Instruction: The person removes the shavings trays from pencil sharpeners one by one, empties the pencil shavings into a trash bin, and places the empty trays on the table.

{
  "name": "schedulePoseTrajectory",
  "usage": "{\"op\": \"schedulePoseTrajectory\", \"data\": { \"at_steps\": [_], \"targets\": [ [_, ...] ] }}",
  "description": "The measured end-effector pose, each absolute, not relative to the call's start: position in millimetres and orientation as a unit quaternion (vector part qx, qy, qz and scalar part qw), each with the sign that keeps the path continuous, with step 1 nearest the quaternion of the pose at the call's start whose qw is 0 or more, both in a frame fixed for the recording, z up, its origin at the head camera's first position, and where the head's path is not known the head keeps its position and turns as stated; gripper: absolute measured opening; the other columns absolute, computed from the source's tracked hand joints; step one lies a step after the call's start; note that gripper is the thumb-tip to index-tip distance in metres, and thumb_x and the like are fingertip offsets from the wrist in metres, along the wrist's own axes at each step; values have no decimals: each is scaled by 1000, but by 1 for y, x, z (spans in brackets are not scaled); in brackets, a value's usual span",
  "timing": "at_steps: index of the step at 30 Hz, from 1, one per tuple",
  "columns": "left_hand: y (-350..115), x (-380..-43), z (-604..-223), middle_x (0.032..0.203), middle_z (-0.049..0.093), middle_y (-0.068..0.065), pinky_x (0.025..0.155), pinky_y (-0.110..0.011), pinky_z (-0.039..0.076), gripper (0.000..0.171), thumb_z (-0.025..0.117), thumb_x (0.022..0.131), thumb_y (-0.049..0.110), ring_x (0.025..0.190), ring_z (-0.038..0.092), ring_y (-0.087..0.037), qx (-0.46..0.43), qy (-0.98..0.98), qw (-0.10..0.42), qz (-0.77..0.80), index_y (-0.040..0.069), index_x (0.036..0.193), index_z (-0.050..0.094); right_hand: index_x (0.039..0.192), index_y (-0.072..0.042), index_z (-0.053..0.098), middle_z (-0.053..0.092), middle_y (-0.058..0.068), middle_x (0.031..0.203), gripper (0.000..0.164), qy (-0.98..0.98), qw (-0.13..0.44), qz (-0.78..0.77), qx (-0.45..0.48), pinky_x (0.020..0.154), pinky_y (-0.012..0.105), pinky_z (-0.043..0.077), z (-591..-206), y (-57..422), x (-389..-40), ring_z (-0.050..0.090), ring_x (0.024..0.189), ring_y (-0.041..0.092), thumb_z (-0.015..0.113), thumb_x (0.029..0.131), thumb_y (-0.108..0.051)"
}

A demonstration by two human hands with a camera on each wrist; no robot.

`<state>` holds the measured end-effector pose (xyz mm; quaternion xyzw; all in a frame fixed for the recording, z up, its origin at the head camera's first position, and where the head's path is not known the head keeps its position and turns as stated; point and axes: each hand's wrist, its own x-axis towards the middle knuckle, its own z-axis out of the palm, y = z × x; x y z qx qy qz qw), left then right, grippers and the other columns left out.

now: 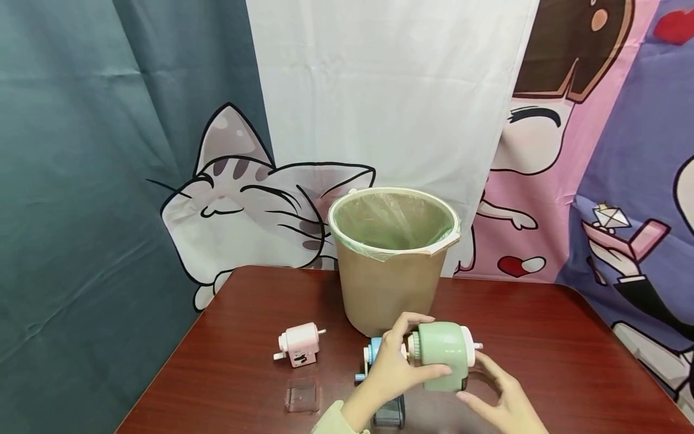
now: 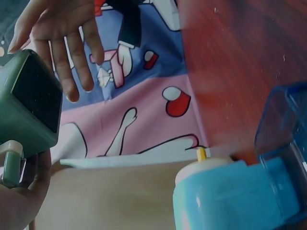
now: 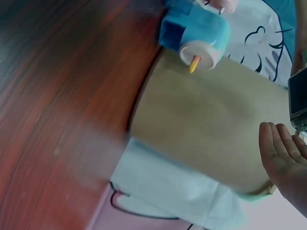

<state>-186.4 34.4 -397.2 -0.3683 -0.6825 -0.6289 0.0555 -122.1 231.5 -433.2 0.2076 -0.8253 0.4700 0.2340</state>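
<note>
My left hand (image 1: 387, 367) holds a green crank pencil sharpener (image 1: 444, 352) above the table, thumb along its near side and fingers over the crank end. In the left wrist view, a dark panel (image 2: 38, 93) shows on the sharpener's face. Close at its right end is my right hand (image 1: 501, 395), fingers extended and spread, palm facing the sharpener. Partly hidden behind my left hand stands a blue sharpener (image 2: 225, 196) with a short yellow tip (image 2: 201, 154) poking from its pale end. A translucent blue box-shaped part (image 2: 283, 127) adjoins it.
A pink sharpener (image 1: 301, 345) stands at the left of the red-brown table (image 1: 228, 374), with a clear tray (image 1: 302, 398) in front of it. A dark translucent container (image 1: 390, 413) sits near the left forearm. A tan bin (image 1: 390, 283) with a liner stands behind, against printed cloth.
</note>
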Motion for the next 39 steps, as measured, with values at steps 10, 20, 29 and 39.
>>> {"op": "schedulePoseTrajectory", "data": {
  "at_steps": [10,20,29,39],
  "targets": [
    [7,-189,-400,107,67,-11,72,-27,54,61,82,70,11,89,60,-6,-367,-669,96,-639,16,122,52,126,-12,52,55,-26,112,66,-810,213,484,253,76,11,48,-428,203,-135,57,96,-8,75,68,10],
    [-17,-193,-388,104,66,-15,69,-27,54,62,79,75,26,88,60,-7,-400,-656,150,-622,7,126,50,123,4,52,61,-23,112,53,-790,142,547,238,78,18,51,-407,176,-142,61,95,-3,73,74,5],
    [-28,-194,-379,104,67,-8,72,-24,53,66,85,66,18,87,60,-6,-395,-696,184,-571,13,124,53,115,13,52,63,-23,104,43,-772,97,577,247,81,16,50,-394,167,-149,61,94,-4,71,77,4],
    [-38,-194,-382,115,64,-5,81,-25,52,94,89,61,14,98,61,-9,-375,-726,55,-574,23,139,36,118,10,54,62,-23,106,50,-786,116,569,211,81,14,50,-391,165,-146,60,98,-5,75,74,2]
  ]
}}
